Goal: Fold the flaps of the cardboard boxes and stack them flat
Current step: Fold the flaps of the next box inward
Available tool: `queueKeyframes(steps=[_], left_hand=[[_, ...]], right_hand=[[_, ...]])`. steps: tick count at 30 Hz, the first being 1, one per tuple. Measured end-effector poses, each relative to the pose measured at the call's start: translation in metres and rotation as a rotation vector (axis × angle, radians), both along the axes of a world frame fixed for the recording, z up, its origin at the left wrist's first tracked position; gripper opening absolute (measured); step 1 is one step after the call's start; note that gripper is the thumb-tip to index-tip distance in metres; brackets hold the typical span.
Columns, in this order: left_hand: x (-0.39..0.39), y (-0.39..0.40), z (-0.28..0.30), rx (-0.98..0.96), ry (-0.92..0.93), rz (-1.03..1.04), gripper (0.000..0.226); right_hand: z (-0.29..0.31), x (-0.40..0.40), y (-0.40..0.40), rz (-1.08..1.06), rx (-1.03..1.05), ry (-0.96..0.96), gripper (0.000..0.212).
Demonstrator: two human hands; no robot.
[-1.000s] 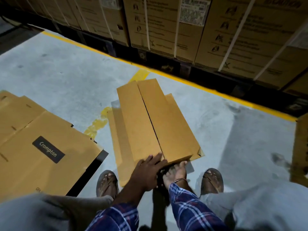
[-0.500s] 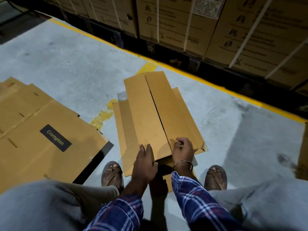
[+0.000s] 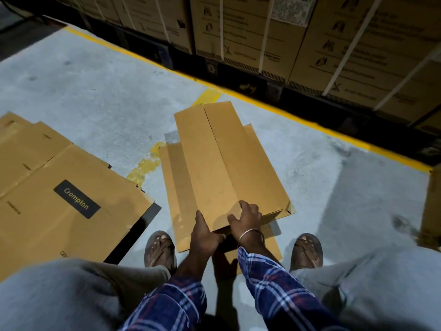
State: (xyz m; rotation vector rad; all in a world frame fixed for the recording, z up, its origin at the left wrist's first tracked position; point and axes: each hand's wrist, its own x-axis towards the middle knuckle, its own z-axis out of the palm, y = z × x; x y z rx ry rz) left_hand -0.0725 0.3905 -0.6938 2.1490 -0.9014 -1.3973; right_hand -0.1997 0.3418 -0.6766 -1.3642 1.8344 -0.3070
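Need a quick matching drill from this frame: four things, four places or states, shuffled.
Things:
1. left hand
2. right hand
3. Crompton box
4. strapped cartons

Places or states:
A. stacked along the far side, behind the yellow floor line
B. flat on the floor at the left
C. wears a metal bangle at the wrist, fingers on top of the folded box
D. grips the near edge of the folded box at its left corner

Pairs: 1-D, 2-C, 3-B, 4-A
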Motion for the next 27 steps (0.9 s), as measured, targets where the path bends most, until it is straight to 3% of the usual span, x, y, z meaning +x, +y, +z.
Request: queueKeyframes(steps=[3,8,12,14,17,20,24,27], left_hand=[[0.001,-0.002,0.001,-0.014,0.123,0.071,0.121],[-0.003,-0.009,0.008,-0.059,0.355,0.183,0.114],[-0.006,-0.019,0.025,-0.083,0.549,0.522,0.061],[0.003,-0.027,0.031,-0.091,0.601,0.618,0.057],[0.026,-0.043,0.045,-0.128,0.485,0.618,0.07],[0.049,-0.062,0.072,-0.252,0.35,0.57,0.06],[0.07,-0.091,0.088,-0.24,0.19,0.309,0.058],[0.075,-0.096,0.077,-0.218,-0.085,0.112,0.019]], right_hand=[[-0.002,0.0,-0.006,-0.07,0.104,-0.1,0.062],[0.0,-0.002,-0.013,-0.133,0.067,-0.149,0.055],[0.009,-0.001,-0.012,-0.079,-0.052,-0.173,0.041],[0.016,0.002,-0.008,-0.003,-0.174,-0.197,0.026],[0.02,0.013,0.005,0.151,-0.285,-0.222,0.034],[0.016,0.026,0.017,0.313,-0.332,-0.226,0.051],[0.009,0.04,0.028,0.492,-0.301,-0.098,0.063],[0.007,0.044,0.028,0.566,-0.281,-0.035,0.054]])
